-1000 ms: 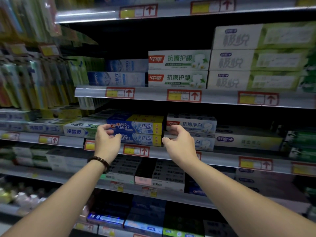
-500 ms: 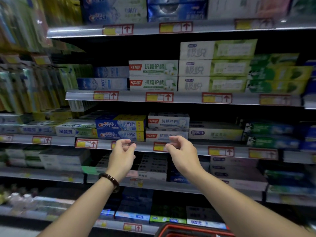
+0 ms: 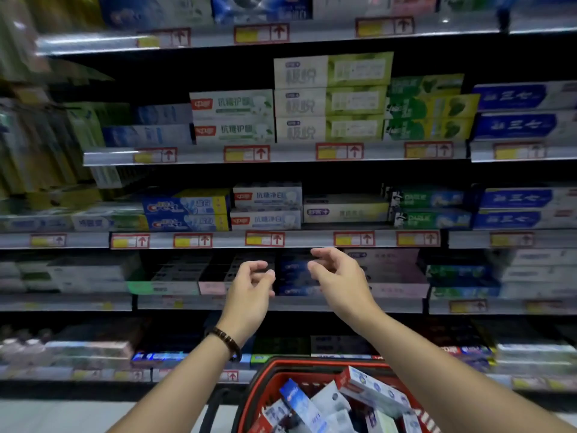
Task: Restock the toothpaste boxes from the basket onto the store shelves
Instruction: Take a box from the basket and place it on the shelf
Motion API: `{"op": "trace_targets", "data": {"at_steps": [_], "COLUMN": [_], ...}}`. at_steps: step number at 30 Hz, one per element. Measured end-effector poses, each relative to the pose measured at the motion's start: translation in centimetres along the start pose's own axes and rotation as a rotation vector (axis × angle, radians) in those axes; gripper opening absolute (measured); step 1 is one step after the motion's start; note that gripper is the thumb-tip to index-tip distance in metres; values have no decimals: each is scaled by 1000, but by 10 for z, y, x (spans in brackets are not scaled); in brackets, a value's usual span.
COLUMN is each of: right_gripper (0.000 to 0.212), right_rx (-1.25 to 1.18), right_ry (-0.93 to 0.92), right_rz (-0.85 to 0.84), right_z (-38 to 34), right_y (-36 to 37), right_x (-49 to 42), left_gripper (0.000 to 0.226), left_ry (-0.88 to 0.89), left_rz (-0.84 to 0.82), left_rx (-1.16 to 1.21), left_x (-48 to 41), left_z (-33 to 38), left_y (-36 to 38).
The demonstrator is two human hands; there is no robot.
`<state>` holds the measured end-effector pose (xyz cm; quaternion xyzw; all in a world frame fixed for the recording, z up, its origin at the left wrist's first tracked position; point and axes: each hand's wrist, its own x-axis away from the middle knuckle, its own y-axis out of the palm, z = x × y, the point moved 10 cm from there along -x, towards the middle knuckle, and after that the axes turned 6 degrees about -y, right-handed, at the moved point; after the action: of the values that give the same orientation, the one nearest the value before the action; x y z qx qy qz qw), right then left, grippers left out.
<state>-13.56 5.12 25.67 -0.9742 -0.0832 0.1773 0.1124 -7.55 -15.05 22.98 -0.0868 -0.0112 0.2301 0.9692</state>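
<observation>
Our left hand and right hand hover empty, slightly apart, fingers loosely curled, while the toothpaste boxes sit piled in the basket below the shelves, probably light, stiff cardboard, so we'd pinch the long sides.

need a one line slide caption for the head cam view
Empty left hand and right hand hover before the toothpaste shelves; red basket of toothpaste boxes below.

You drew your left hand and right hand back from the blue Crest boxes, both empty, lowering them; the basket came into view.
</observation>
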Motion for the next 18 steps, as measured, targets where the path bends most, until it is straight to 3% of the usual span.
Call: {"op": "trace_targets", "data": {"at_steps": [18], "right_gripper": [20], "right_rx": [38], "right_ry": [107], "right_rz": [21], "right_z": [98], "right_y": [-72], "right_x": [95], "left_gripper": [18], "left_ry": [-79], "left_rz": [-109], "left_rx": [-72], "left_x": [67], "left_z": [-93], "left_y": [88]}}
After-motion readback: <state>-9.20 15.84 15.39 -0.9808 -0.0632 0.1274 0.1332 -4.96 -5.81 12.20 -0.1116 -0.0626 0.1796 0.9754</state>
